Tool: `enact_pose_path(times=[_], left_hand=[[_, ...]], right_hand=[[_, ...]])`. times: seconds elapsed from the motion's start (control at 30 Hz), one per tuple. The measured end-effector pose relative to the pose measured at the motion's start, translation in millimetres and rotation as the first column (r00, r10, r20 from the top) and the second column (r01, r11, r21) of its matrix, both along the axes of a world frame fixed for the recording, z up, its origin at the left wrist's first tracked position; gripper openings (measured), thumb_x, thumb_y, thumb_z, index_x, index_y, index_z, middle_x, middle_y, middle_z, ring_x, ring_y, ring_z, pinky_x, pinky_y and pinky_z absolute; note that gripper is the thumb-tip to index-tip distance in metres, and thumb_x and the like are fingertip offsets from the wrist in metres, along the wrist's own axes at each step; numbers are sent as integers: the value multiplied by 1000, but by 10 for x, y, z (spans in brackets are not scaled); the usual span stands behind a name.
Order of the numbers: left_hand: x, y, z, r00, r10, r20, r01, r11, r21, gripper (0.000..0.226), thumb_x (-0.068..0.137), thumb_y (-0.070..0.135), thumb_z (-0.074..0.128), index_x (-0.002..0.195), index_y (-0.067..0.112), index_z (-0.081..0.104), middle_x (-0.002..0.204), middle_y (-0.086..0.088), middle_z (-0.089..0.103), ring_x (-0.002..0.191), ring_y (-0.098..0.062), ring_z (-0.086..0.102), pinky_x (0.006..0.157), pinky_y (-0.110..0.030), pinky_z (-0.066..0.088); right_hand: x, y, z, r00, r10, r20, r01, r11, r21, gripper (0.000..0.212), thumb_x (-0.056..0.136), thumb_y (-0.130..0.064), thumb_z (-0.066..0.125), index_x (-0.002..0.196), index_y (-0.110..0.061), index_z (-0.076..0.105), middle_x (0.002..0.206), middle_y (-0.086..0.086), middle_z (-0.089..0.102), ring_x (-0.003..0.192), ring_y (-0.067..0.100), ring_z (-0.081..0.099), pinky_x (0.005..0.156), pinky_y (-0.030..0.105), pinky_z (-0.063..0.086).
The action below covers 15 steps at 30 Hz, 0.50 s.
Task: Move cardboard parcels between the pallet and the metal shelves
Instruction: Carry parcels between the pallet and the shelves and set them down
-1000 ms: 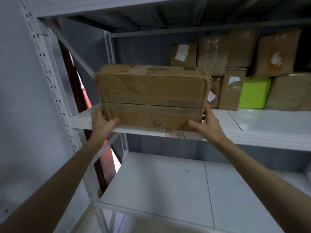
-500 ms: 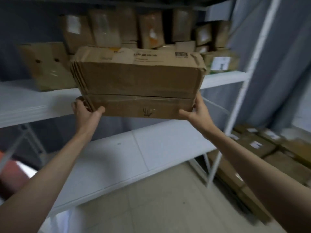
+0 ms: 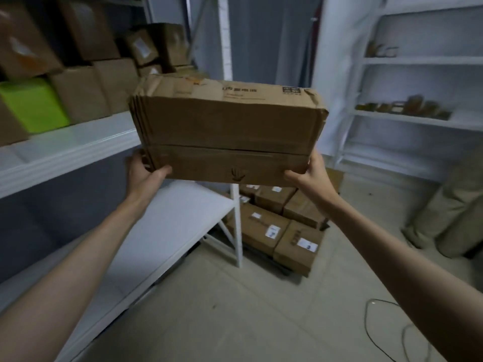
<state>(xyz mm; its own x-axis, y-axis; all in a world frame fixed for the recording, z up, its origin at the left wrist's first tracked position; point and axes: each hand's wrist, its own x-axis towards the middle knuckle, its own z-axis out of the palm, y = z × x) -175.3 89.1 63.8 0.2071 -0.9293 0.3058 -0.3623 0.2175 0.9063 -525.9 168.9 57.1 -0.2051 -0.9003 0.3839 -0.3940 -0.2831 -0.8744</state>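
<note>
One cardboard parcel, held in mid-air: left hand grasps its lower left corner, right hand its lower right. One green box on the metal shelf left of the left hand. Stacked parcels below the right hand.

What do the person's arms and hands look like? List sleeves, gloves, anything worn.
Both forearms are bare from the frame edge to the wrist: no sleeves show. The left hand and right hand wear no gloves. No watch, ring, bracelet or marking shows on either wrist or on the visible fingers.
</note>
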Motion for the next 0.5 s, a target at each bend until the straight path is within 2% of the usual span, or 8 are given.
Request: enact_pose_path(times=[0.1,0.2,0.33,0.5], left_hand=[[-610,-249,60,998,-66,-5,66,998,-9,58,70,28,75,125,20,57,127,-9,59,109,-21,60,97,-38,50],[-1171,-435,93,992,-125,-3,125,992,-16,59,69,29,74,124,17,58,119,-5,63,105,-20,62,85,-29,51],[-1810,-708,118,985,-169,13,169,985,-20,60,69,34,74,125,19,58,124,-8,60,109,-23,60,95,-38,51],[-2595,-1122,19,990,-142,26,143,989,-23,58,76,34,73,130,22,54,132,-5,47,114,-19,51,95,-34,42]], right_hand=[[-558,-34,62,998,-64,13,64,998,-8,83,75,-26,76,147,-31,35,139,1,44,132,23,43,108,51,45],[-1062,-146,102,993,-108,39,109,994,-13,80,79,-19,77,146,-30,35,140,3,45,132,22,45,108,49,46],[-1631,-346,180,989,-128,74,131,991,-31,80,81,-11,74,147,-29,32,141,7,44,129,22,48,106,46,50],[-2290,-680,218,984,-140,114,146,988,-49,80,84,-6,71,149,-24,29,141,5,45,127,19,50,104,41,52]])
